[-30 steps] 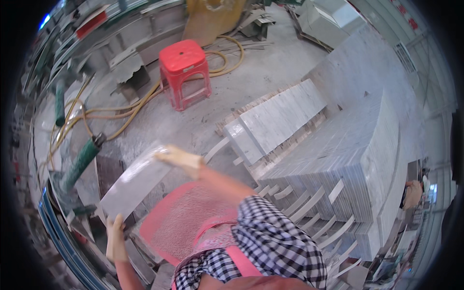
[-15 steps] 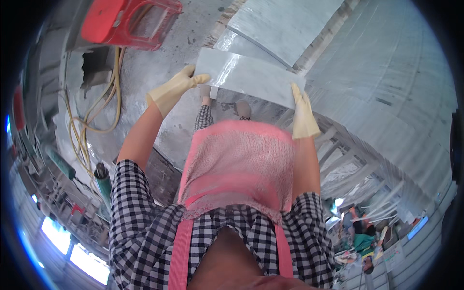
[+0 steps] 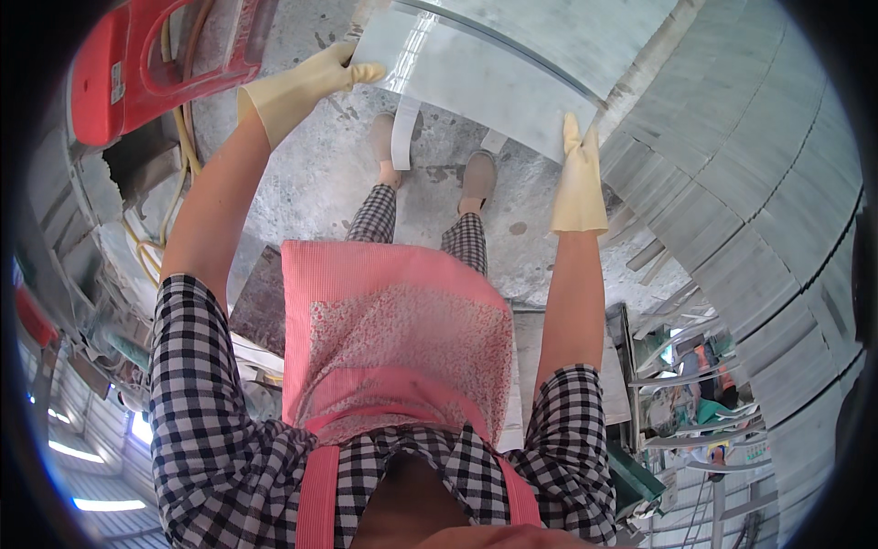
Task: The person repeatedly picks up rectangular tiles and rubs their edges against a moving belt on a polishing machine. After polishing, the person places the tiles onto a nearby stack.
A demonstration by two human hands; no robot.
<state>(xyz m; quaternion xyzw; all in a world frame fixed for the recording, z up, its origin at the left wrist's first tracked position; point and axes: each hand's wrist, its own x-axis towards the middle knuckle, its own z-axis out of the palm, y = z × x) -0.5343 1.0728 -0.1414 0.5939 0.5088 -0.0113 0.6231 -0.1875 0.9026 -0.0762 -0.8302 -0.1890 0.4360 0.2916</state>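
Note:
Between my two hands I hold a long, flat, light grey slab [image 3: 476, 87] with a glossy, reflective surface. My left hand [image 3: 306, 87], in a cream rubber glove, grips its left end with the thumb laid along the near edge. My right hand [image 3: 579, 183], gloved alike, is closed on the right end. The fingers under the slab are hidden. Just beyond, and seeming to meet the slab's far edge, lies a larger pale grey slab [image 3: 585, 41].
A red plastic stool [image 3: 110, 78] stands at the far left, with yellowish hoses [image 3: 186, 146] nearby. On the right are rows of grey slabs [image 3: 741, 174]. A narrow pale strip [image 3: 402, 137] lies by my left foot on the wet-stained concrete floor [image 3: 521, 197].
My view has swung, so the stool and slab rows sit differently. The held slab has come against the larger slab, and my feet show more fully. Both hands keep their grip.

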